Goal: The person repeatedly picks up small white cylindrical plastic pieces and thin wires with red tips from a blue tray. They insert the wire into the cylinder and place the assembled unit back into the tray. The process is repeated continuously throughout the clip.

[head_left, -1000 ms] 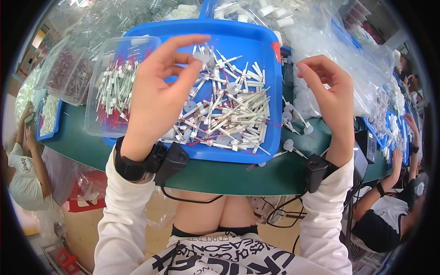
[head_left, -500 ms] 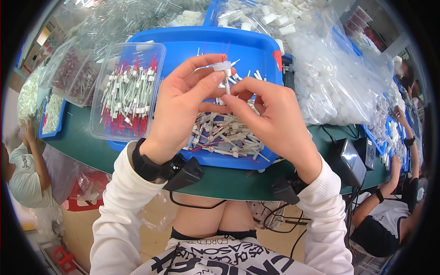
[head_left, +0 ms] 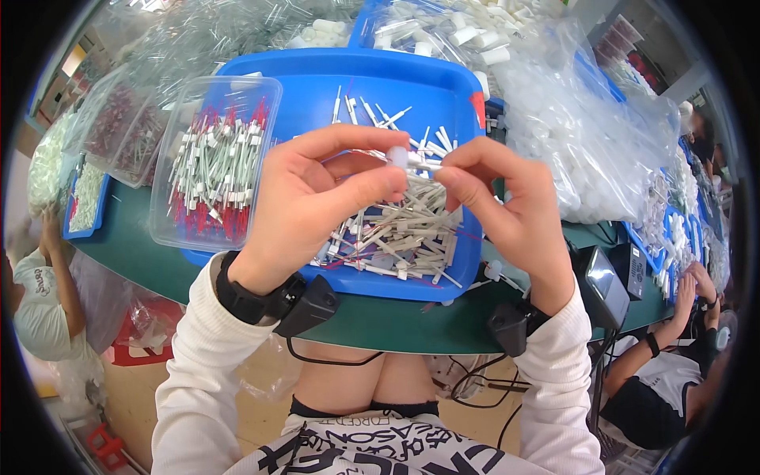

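Head view, looking down: small white rod (head_left: 423,164) with a translucent cap (head_left: 398,157), held nearly level between both hands above the blue tray (head_left: 317,70) on a green table (head_left: 396,321). Left hand (head_left: 305,182) pinching the cap; right hand (head_left: 511,194) apparently pinching the rod's opposite end. Beneath, a loose pile of white rods (head_left: 412,229); to the left, a clear box (head_left: 278,91) of white stems (head_left: 212,162) with red wires (head_left: 235,226). Probably light, stiff and smooth, perhaps easily snapped; best taken gently by cap rim and rod end, without sideways bending.
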The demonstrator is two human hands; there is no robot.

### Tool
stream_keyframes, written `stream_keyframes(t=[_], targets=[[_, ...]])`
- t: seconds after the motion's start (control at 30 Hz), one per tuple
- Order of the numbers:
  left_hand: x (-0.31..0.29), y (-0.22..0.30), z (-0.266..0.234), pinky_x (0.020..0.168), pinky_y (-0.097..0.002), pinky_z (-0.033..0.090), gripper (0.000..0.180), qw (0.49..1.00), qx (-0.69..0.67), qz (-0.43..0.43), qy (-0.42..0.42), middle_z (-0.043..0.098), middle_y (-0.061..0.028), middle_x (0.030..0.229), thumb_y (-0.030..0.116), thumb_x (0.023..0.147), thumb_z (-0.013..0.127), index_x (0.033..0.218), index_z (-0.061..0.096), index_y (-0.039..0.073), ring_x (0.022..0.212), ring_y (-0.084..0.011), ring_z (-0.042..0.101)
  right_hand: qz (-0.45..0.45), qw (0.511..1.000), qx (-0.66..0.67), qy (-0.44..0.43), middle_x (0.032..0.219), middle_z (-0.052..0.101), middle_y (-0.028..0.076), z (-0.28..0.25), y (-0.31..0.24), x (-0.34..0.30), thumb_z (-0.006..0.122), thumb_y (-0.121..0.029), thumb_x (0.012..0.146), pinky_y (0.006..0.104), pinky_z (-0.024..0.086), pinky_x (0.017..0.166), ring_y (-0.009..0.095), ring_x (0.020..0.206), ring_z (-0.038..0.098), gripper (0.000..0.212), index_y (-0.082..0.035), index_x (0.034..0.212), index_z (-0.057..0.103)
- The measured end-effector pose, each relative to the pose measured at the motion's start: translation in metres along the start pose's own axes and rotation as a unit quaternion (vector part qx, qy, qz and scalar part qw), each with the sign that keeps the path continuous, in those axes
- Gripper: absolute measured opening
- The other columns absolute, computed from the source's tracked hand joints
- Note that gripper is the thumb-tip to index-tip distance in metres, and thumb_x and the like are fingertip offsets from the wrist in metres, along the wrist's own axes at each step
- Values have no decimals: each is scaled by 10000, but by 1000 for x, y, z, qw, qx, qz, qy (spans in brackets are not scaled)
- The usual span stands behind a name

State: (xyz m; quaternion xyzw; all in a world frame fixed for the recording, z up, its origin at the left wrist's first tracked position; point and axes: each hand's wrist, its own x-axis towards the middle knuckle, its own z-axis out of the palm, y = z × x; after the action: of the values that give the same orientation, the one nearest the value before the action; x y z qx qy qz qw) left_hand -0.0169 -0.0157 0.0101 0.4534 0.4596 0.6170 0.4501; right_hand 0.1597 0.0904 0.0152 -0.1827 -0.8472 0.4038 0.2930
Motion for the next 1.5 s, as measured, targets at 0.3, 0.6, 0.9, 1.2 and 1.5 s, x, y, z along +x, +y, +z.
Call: stream_keyframes(t=[0.3,0.6,0.9,1.2,1.5], targets=[[6,-11,1,839,-329,468,212,984,-73,98,130,515,-150,1105,-9,795,564,1003,522,-8,944,-210,562,-38,947,-276,161,863,654,144,-62,52,57,511,-167,842,321,470,671,263,810,632,208,-18,934,623],[7,-17,-4,890,-315,421,204,988,-48,64,135,510,-167,1145,-19,782,605,975,540,4,994,-210,532,132,911,-382,77,937,638,125,-39,82,136,604,-466,731,343,470,749,259,861,615,468,-70,980,620],[8,-19,-3,876,-305,424,190,988,-40,71,134,517,-154,1126,-25,796,591,975,539,10,956,-182,539,152,936,-317,36,761,643,57,-49,95,143,591,-418,732,328,468,660,198,705,621,350,-172,981,613],[9,-13,-6,814,-280,467,177,936,-16,250,247,531,-150,1111,-44,801,580,965,528,-1,959,-166,542,100,989,-107,12,697,584,46,-50,24,76,649,-398,701,334,445,644,191,703,589,341,-134,918,638],[11,-14,-3,802,-268,463,203,942,-4,244,231,540,-146,1108,-48,804,571,996,524,-6,965,-158,536,88,949,-182,242,794,647,118,-50,48,79,627,-296,736,359,474,615,255,656,622,277,-69,890,666]])
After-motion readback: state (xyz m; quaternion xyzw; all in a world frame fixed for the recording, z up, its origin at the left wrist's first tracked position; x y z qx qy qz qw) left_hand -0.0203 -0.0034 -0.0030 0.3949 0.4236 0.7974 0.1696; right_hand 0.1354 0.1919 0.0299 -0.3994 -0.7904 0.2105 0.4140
